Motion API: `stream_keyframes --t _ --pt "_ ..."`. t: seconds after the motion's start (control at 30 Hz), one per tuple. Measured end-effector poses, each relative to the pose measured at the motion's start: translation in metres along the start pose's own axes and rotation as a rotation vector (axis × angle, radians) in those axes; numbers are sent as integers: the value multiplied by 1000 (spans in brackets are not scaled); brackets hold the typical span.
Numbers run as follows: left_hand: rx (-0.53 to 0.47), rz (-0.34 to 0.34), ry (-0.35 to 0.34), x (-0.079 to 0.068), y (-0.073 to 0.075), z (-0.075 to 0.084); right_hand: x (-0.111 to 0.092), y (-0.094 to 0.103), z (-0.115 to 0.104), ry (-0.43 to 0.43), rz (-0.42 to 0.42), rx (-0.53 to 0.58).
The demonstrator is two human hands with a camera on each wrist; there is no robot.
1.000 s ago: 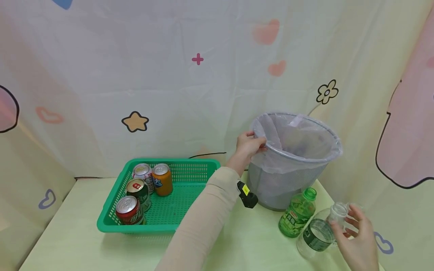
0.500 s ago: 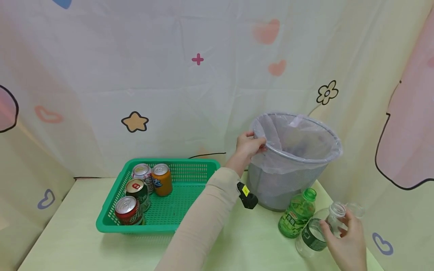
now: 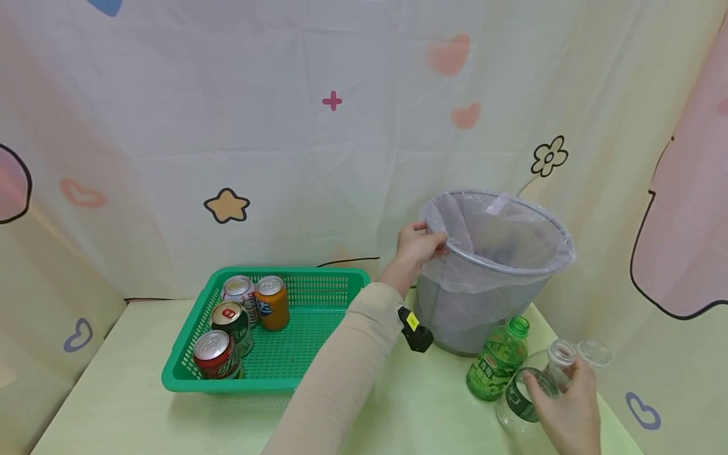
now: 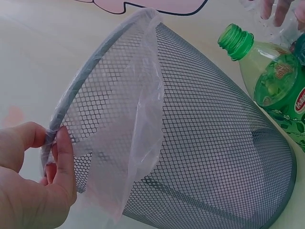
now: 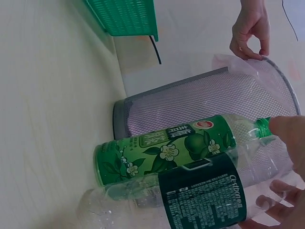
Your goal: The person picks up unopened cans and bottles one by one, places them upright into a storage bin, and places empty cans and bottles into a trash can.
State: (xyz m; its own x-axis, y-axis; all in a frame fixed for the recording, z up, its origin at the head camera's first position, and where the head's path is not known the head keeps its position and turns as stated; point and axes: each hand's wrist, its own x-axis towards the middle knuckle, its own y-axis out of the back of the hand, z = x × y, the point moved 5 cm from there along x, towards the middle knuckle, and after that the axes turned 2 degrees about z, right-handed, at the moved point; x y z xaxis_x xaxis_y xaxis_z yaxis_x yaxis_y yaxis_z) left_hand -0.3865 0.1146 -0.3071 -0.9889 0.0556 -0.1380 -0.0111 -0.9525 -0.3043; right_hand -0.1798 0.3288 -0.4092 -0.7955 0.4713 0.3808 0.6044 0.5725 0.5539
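My left hand point(image 3: 419, 246) pinches the rim of a grey wire-mesh trash bin point(image 4: 214, 119) between thumb and fingers, over its translucent bag liner point(image 3: 455, 272). At the table's right edge, my right hand point(image 3: 569, 404) has its thumb and fingers round a clear plastic bottle point(image 5: 133, 205) with a dark green label. This bottle stands open-mouthed. Just left of it, an uncapped green drink bottle point(image 3: 497, 363) stands upright before the bin. Behind my right fingers shows another clear bottle mouth point(image 3: 594, 352); the rest of that one is mostly hidden.
A green plastic basket point(image 3: 318, 382) sits on the table to the left. Several drink cans stand in its left part, among them an orange can point(image 3: 272, 309) and a red can point(image 3: 216, 357). A printed curtain point(image 3: 352, 164) hangs behind and at both sides.
My right hand has moved left and closed in on the clear bottle, whose mouth has shifted slightly left. The left hand and the bin have stayed in place.
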Motion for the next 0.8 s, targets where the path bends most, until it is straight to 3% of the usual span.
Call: stream_keyframes --t 0.17,0.4,0.6,0.8 --pt "1 -7 0 0 0 0 -3 -2 2 -21 35 -40" --pt "-1 -4 1 1 1 0 -5 -2 0 11 80 -69" --pt "-6 -6 0 2 1 -1 -3 1 -1 18 71 -63" --pt "-1 2 -3 3 1 -2 -1 9 -2 -38 32 -90"
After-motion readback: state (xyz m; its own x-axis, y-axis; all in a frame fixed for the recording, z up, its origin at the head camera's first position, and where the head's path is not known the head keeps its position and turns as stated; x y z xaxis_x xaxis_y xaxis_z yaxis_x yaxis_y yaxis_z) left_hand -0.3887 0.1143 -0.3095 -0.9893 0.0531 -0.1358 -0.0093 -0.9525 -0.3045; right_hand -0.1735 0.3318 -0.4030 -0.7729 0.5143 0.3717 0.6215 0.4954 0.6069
